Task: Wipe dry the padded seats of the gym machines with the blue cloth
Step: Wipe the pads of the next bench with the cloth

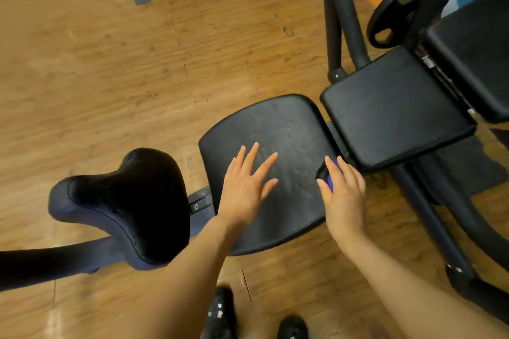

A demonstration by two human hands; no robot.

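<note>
1. Black padded seat (278,146), rounded, centre frame; faint smears and droplet marks on top.
2. L hand (245,187) flat on seat, palm down, fingers straight and spread; holding nothing.
3. R hand (344,195) at seat's right edge, pressing blue cloth (332,173) onto vinyl; fingers over the cloth and thumb along its near side, slightly bent; cloth bunched under palm, mostly hidden, only a bit of blue showing.
4. Second black pad (394,110) just beside seat, right and further back; black frame tubes (344,22) behind.
5. Black bike saddle (137,201) left of seat, near L forearm.
6. Wood-look floor (96,63) all round; dark shoes (223,311) at bottom edge.
</note>
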